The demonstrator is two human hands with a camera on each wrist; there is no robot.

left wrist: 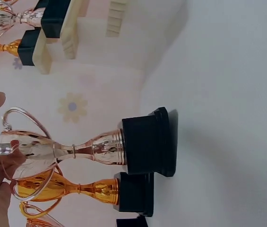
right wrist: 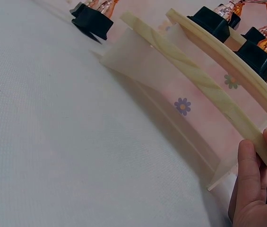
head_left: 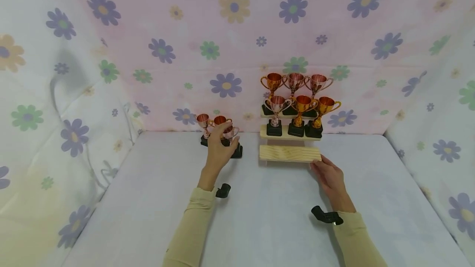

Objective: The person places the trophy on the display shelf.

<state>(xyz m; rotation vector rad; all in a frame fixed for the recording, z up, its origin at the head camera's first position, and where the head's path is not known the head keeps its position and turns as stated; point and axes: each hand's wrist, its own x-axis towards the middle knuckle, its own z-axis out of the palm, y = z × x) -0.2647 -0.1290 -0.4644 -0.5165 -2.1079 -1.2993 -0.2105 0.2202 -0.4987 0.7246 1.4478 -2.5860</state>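
on the white table [head_left: 148,217], left of the stepped wooden rack [head_left: 289,153], left hand [head_left: 219,149] closes around the nearest of three loose trophies [left wrist: 76,150]. right hand [head_left: 332,178] pinches the rack's bottom shelf end, steadying it. pickup step, likely; next calls for an upright lift onto the bare bottom shelf.

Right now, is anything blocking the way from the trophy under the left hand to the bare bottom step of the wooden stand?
Nothing visible does. The left hand grips a trophy left of the stand; the bottom step is bare, with open table between. The right hand only holds the step's right end.
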